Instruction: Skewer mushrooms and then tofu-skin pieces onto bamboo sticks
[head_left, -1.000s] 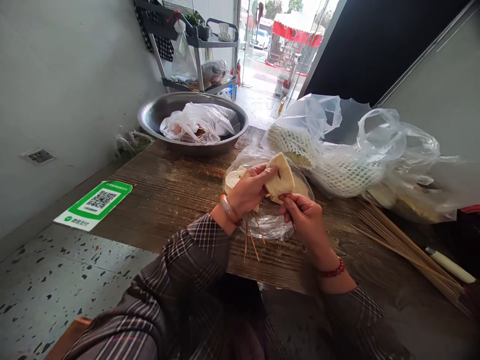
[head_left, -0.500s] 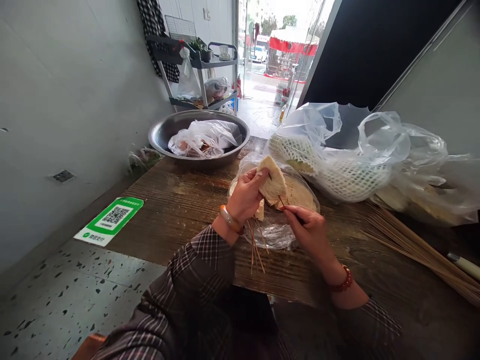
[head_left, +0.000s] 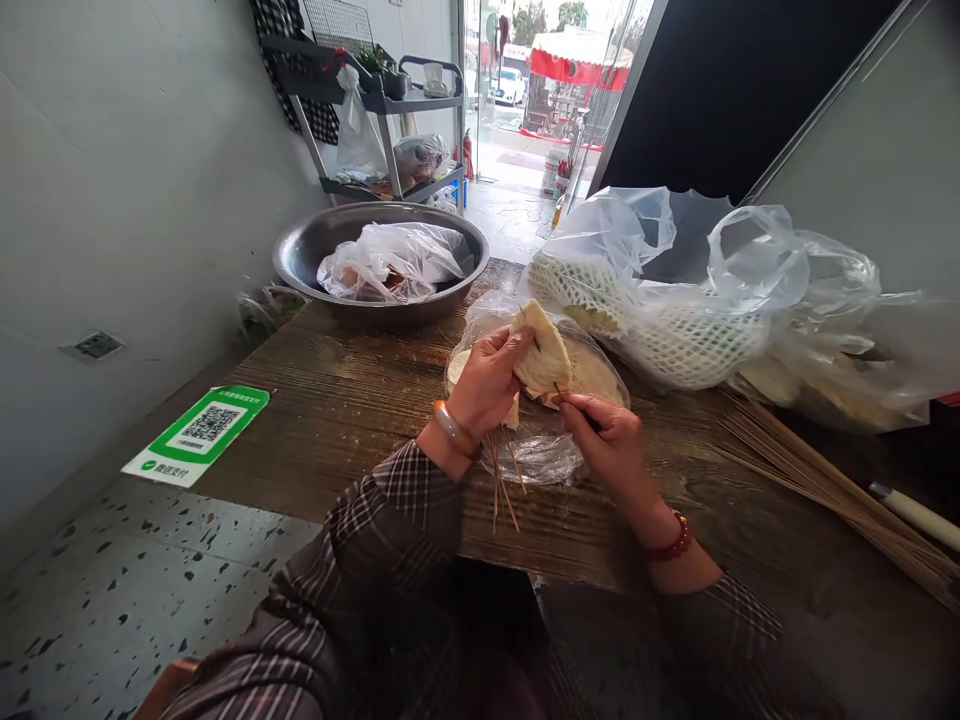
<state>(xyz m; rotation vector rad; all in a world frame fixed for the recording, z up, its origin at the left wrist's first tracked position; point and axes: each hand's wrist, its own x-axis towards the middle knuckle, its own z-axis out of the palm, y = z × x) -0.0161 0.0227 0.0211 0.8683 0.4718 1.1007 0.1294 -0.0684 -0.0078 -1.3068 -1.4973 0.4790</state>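
My left hand (head_left: 487, 385) grips a pale folded flat piece (head_left: 543, 352), its thumb on the front face. Several thin sticks (head_left: 501, 480) hang down beneath that hand. My right hand (head_left: 604, 435) pinches a thin stick at the lower right edge of the piece, and the stick runs into it. Dark bits of stick show on the face and at the top edge. Behind and below the hands, more pale flat pieces (head_left: 596, 372) lie in a clear plastic bag (head_left: 551, 458) on the wooden table (head_left: 345, 390).
A metal basin (head_left: 300, 250) holding a plastic bag stands at the back left. Plastic bags with net-wrapped items (head_left: 694, 340) are at the back right. Loose sticks (head_left: 817, 480) and a pale-handled tool (head_left: 919, 515) lie at the right. A green code card (head_left: 199, 435) sits at the left edge.
My right hand has moved closer to the pale piece, and less of the stick shows between them. A stick tip now shows at the top edge. The whole view has shifted slightly.
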